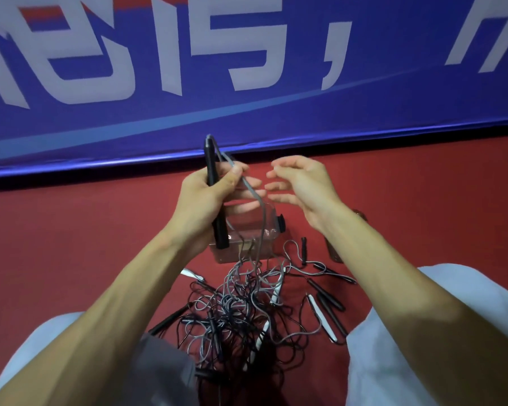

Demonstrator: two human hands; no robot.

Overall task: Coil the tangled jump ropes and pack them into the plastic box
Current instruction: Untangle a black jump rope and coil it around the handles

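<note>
My left hand [201, 190] grips a slim black jump-rope handle [209, 159], its grey cord [252, 195] trailing into the tangle [235, 312]; my right hand [302, 186] is open, empty. Next, I reckon: catch that cord, start coiling.

Background. A red floor [71, 244] fills the lower half of the frame. Across the upper half stands a blue banner [364, 106] with large pale characters [247, 39], cut off at the top edge. A red band [41, 13] shows at upper left. A lighter blue stripe [188, 115] rises from left to right. The banner's glossy lower hem [100, 164] catches the light above a dark shadow line [71, 183].
</note>
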